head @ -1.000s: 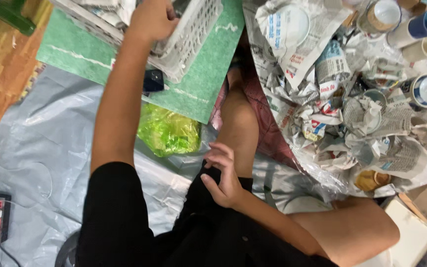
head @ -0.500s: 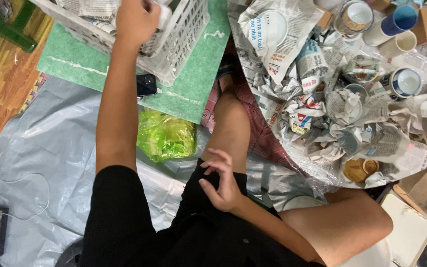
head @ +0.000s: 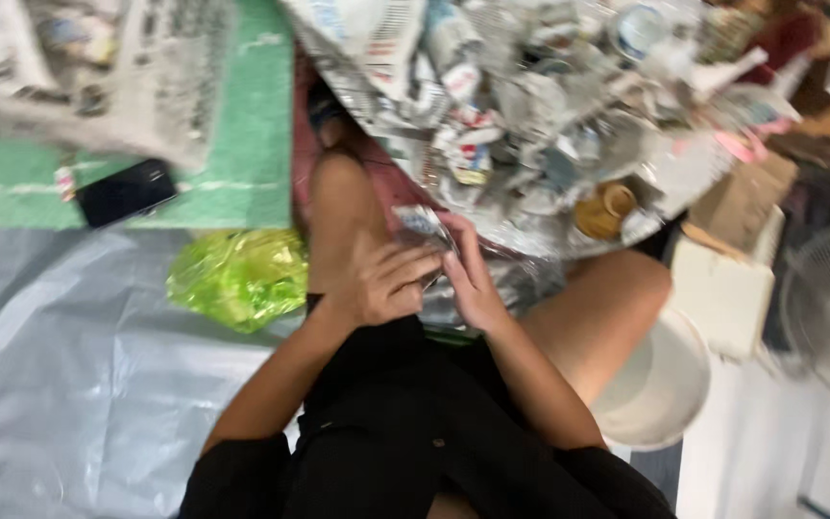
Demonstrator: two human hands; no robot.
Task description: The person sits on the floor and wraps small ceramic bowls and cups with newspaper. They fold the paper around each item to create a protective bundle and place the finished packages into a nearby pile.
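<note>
While we sit on the grey floor sheet (head: 69,384), our left hand (head: 381,284) and right hand (head: 473,279) meet above the knee, both grips pinching a small newspaper-wrapped piece (head: 420,223) between them. Left of us lie a black phone (head: 127,192) and a green bag (head: 237,279); right, the paper pile (head: 530,115) stays within reach.

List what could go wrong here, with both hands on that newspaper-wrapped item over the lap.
The wrapped item sits between the left hand and right hand above bare knees; if the grip slips, it might drop and break. The newspaper pile of cups beside it looks crowded, so an elbow may knock pieces loose. The phone lies on the mat's edge, easily stepped on.
</note>
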